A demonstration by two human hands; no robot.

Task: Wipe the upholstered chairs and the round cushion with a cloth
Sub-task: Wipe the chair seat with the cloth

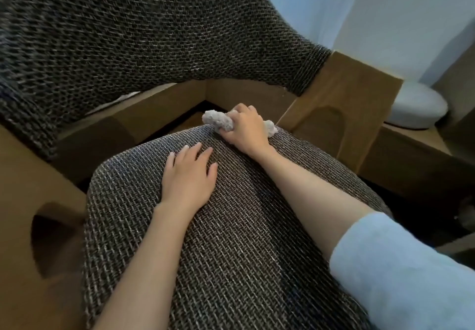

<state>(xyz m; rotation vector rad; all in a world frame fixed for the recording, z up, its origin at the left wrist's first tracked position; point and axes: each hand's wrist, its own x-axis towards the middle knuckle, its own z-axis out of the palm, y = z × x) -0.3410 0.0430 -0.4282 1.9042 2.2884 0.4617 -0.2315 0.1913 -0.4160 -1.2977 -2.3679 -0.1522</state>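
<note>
A: Where's the cloth (218, 121) just now?
B: Balled up in the right grip (244, 126), fingers curled tight round it. It's down on the far edge of the seat cushion (231, 239), just beside the dark gap in front of the rear rail of the wooden frame (257, 90)
A: And the other one?
B: The left grip (189, 173) is spread flat, fingers straight, pressing on the seat near its middle and holding nothing
A: So what worries you?
B: Mostly that bunch; wadded like that, only a small patch of cloth meets the weave, so I'd judge a stroke could skip strips of fabric. The weave looks coarse too, and a fluffy cloth dragged hard across it might catch and shed lint
A: And the gap?
B: Yes; a push too far over the edge could drop the cloth down behind the seat. If the flat palm leans off-centre, the cushion might shift on its frame as well
A: The rest of the job?
B: The backrest (128, 47) rises right behind, and the round cushion (416, 108) lies well apart to the right on a wooden ledge (411, 137); easy to forget out there
</note>
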